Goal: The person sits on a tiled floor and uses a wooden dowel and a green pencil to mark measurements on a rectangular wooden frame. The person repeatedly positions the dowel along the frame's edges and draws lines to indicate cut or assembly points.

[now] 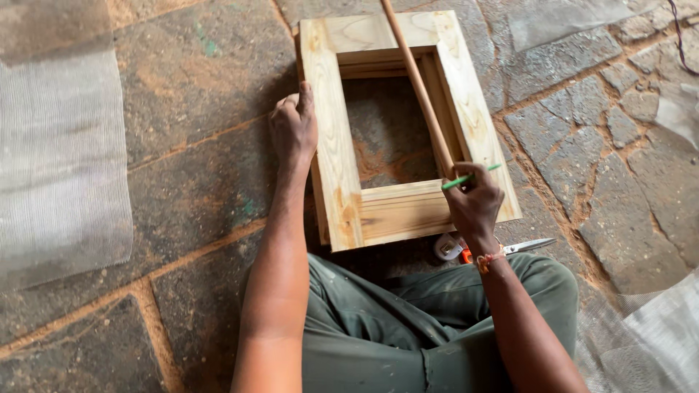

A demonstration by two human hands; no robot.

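Head view shows our left hand (293, 127) pressed flat-ish on the left side of the wooden frame (335, 156) lying on the stone floor (189, 80), right hand (473, 200) closed around a green pencil (470, 177) & a thin stick (419, 84) laid across it, so we'd keep the frame pinned w/ the left and the stick steady vs. the edge.
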